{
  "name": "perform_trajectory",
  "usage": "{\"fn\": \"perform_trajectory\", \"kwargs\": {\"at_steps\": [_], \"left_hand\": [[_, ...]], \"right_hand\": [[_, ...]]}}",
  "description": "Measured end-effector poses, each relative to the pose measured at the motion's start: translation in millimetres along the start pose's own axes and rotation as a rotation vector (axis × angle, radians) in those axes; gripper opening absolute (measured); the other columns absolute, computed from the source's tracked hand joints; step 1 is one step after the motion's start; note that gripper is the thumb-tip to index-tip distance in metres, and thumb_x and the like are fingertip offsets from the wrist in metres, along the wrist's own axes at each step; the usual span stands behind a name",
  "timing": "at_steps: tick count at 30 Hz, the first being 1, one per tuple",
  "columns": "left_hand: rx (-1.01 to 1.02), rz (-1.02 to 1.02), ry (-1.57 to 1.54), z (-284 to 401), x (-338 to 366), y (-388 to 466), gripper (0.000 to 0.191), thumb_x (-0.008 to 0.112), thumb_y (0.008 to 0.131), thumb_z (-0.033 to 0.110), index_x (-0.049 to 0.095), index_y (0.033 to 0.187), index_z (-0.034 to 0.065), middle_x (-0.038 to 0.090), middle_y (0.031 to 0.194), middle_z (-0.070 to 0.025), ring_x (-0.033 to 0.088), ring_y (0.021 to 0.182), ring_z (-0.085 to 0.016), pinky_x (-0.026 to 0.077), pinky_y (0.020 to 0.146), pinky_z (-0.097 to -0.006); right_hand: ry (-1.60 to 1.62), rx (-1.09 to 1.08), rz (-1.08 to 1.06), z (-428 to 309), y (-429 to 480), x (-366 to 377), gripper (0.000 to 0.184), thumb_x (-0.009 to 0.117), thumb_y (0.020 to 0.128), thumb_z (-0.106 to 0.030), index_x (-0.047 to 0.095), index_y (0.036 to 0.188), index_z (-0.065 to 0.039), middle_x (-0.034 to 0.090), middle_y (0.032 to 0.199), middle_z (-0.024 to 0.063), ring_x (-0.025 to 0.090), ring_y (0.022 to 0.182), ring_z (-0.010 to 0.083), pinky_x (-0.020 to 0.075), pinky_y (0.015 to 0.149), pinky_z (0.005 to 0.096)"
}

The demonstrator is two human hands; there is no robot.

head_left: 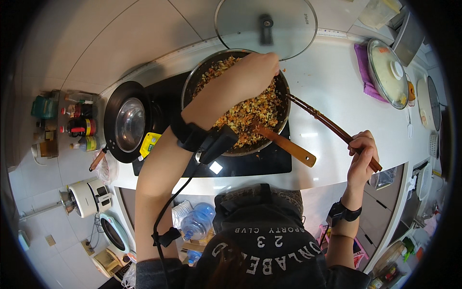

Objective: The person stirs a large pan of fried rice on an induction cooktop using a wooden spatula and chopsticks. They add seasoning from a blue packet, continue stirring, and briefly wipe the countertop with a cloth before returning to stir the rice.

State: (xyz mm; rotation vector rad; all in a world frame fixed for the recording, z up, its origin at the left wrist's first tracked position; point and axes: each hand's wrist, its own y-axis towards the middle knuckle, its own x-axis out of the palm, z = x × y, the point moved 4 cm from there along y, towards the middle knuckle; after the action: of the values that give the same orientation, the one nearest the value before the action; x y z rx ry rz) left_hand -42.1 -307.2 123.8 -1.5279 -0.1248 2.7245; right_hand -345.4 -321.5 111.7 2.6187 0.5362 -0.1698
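Observation:
A round dark pan [285,119] holds a finely chopped, orange, yellow and brown food mixture [260,110] on a black cooktop [169,168]. My left hand [261,74] is closed over the pan's far right part; whether it grips anything is hidden. A wooden spatula [288,144] rests with its blade in the food and its handle over the near right rim. At the right, my right hand [362,153] holds a pair of brown wooden chopsticks [325,121], their food-specked tips at the pan's right rim. Behind the pan a large glass lid [238,21] stands against the wall.
Left of the cooktop lie a black frying pan [112,144] with a metal lid [130,124] and a yellow pouch [149,142]. Bottles [81,126] stand farther left. At the right are a glass-lidded dish [384,77], a purple cloth [364,72] and a white fork [409,124].

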Motion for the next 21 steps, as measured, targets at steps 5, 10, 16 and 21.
{"fn": "perform_trajectory", "kwargs": {"at_steps": [5,10,16,21], "left_hand": [[-0.041,0.030,0.200,-24,-23,-17,0.034,0.048,0.099,0.030,0.057,0.091,-0.0008,0.060,0.079,-0.0210,0.057,0.074,-0.038,0.045,0.068,-0.0424],[-0.160,-0.051,-0.066,-25,-34,-65,0.034,0.052,0.098,0.030,0.056,0.085,-0.0013,0.053,0.070,-0.0196,0.053,0.064,-0.035,0.043,0.063,-0.0410],[-0.280,-0.134,0.052,-30,-37,-97,0.026,0.051,0.097,0.024,0.055,0.090,-0.0013,0.057,0.078,-0.0201,0.058,0.074,-0.035,0.044,0.067,-0.0404],[-0.262,0.086,-0.034,-38,-46,-103,0.030,0.051,0.097,0.025,0.056,0.083,-0.0013,0.058,0.074,-0.0194,0.058,0.070,-0.036,0.045,0.065,-0.0409]], "right_hand": [[0.000,0.004,-0.016,3,5,5,0.047,0.039,0.103,-0.036,0.057,0.078,0.000,0.050,0.072,0.0072,0.043,0.061,0.0119,0.0335,0.055,0.0247],[-0.016,-0.014,-0.046,5,11,16,0.047,0.039,0.102,-0.036,0.057,0.078,0.000,0.050,0.072,0.0074,0.043,0.060,0.0120,0.0336,0.054,0.0251],[-0.023,-0.006,-0.078,4,14,26,0.048,0.039,0.102,-0.037,0.057,0.077,0.000,0.049,0.072,0.0070,0.044,0.060,0.0118,0.0332,0.053,0.0251],[-0.011,-0.013,-0.088,2,14,29,0.048,0.040,0.102,-0.038,0.057,0.078,0.000,0.049,0.071,0.0068,0.044,0.060,0.0117,0.0330,0.054,0.0252]]}}
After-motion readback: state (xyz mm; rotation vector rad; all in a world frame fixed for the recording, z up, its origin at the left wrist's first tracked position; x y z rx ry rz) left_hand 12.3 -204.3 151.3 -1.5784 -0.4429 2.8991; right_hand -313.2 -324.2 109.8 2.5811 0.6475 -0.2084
